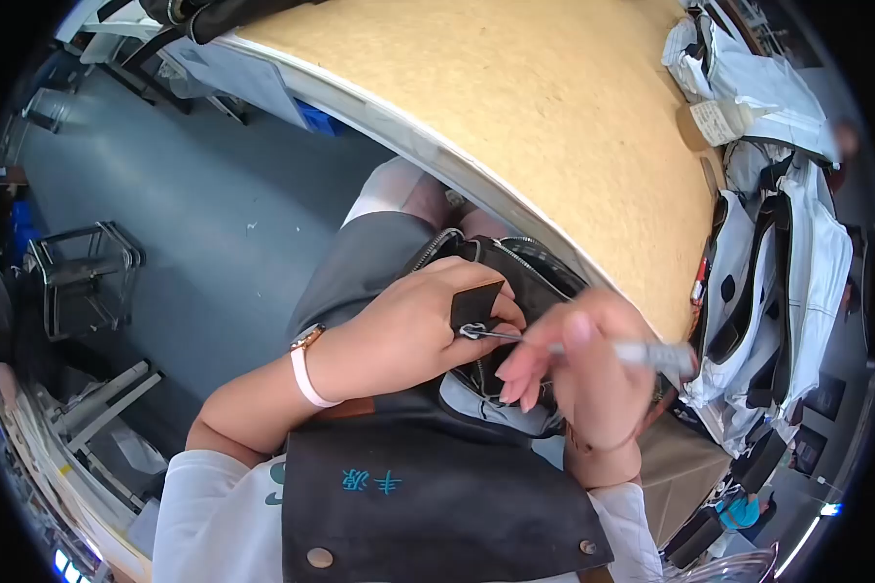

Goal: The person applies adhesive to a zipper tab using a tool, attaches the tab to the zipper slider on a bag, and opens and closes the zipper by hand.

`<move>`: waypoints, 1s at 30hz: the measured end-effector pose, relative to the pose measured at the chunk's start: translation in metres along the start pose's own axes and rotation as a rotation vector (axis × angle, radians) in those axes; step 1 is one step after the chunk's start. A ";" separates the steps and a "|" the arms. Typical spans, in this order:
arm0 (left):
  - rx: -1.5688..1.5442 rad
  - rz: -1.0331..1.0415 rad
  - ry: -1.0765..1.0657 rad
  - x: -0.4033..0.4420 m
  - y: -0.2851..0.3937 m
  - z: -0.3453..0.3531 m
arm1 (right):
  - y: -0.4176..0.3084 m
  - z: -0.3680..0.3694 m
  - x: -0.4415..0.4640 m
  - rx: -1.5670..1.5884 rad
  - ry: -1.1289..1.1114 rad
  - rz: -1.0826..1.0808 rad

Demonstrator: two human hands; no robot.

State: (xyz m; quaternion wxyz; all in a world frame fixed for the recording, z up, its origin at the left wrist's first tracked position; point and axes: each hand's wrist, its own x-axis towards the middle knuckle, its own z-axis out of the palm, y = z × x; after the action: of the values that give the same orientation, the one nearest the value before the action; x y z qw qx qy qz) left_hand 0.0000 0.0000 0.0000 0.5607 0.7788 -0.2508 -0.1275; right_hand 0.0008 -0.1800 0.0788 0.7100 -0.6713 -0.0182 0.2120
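My left hand (pixel 433 316) is closed on a small black leather tab (pixel 476 304), close to a metal zipper pull (pixel 472 330). My right hand (pixel 593 360), blurred by motion, grips a tool with a pale handle (pixel 651 356). The tool's thin metal shaft points left and its tip meets the zipper pull. Beneath both hands an open black bag (pixel 530 277) with zippers lies on my lap. Its lower parts are partly hidden by my hands. A dark apron (pixel 437 496) covers my front.
A tan tabletop (pixel 496 87) with a pale edge lies ahead of me. White and black bags (pixel 797 282) hang over its right side, near a roll of tape (pixel 705 124). A metal stool (pixel 86 272) and a white frame (pixel 107 403) stand on the left.
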 end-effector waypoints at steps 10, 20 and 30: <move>-0.154 -0.009 0.101 0.002 0.002 0.005 | 0.019 -0.004 -0.023 -0.756 -0.203 -0.777; -0.129 0.047 0.139 0.000 0.001 0.003 | 0.026 0.009 -0.017 -0.955 -0.121 -0.998; -0.158 0.170 -0.073 -0.008 0.000 0.005 | -0.019 -0.013 -0.009 -0.979 0.262 -0.624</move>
State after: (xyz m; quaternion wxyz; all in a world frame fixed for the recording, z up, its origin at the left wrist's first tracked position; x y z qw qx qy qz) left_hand -0.0094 0.0004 -0.0020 0.6197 0.7029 -0.3252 -0.1275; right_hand 0.0026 -0.1957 0.0982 0.3432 -0.9040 -0.2225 -0.1247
